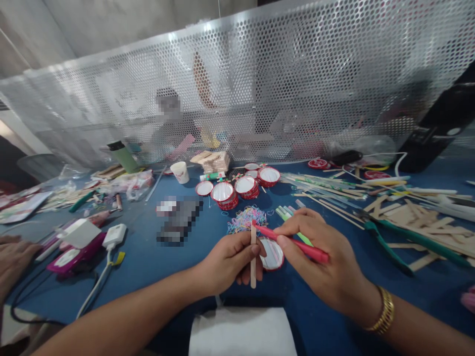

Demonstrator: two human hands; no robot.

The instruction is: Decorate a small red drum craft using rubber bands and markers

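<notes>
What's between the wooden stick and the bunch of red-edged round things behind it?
In the head view, a heap of small, colourful bands lies between the wooden stick and those red-edged round things.

Red marker (pixel 310 251) at wooden stick (pixel 253 267)

The left hand's (pixel 233 257) thumb covers part of the wooden stick (pixel 253 279). To the stick's right, fingers partly hide a white-topped drum (pixel 273 254), and the right hand (pixel 326 257) covers part of the red marker (pixel 267 232) and some green pens (pixel 284 213). Above the stick, rubber bands (pixel 243 217) are too small to separate. Below it, the bottom edge cuts off a white roll (pixel 243 331). Far left of it, another person's hand (pixel 15 262) is cut off. Beyond the stick, leftward, a dark flat object (pixel 181 220) is pixelated; farther, a person (pixel 166 133) shows blurred through perforated metal (pixel 297 89).
</notes>
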